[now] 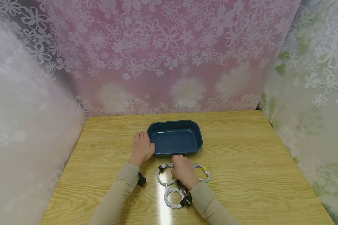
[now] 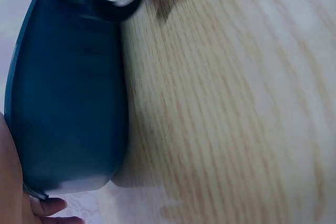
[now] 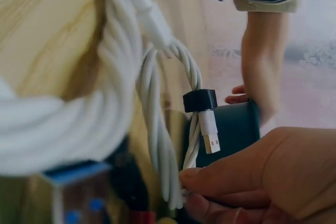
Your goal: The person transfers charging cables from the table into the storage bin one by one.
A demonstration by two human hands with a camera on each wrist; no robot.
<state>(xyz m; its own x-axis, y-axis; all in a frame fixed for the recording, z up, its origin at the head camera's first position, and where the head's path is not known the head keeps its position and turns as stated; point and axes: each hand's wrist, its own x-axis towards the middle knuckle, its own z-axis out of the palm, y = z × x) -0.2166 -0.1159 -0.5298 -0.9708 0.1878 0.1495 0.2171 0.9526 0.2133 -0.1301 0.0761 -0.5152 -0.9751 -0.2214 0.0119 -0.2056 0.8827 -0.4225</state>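
Note:
A dark blue rectangular bin [image 1: 174, 140] stands on the wooden table. My left hand [image 1: 142, 148] holds its left end, the thumb over the rim near the front corner. In front of the bin, my right hand [image 1: 183, 170] pinches a coiled white USB cable [image 1: 158, 178] between thumb and fingers. In the right wrist view, a black strap [image 3: 199, 100] binds this coil beside its metal USB plug [image 3: 211, 142]. A second white cable coil [image 1: 171, 204] lies nearer me, and a third with a yellow tie [image 1: 205, 168] lies right of my right hand.
Near the right wrist, small dark pieces [image 1: 188, 200] lie partly hidden by the near coil. The wooden table [image 1: 242, 162] extends to both sides. Pink flowered curtain [image 1: 163, 62] hangs behind it, with pale curtains [image 1: 312, 93] at the sides.

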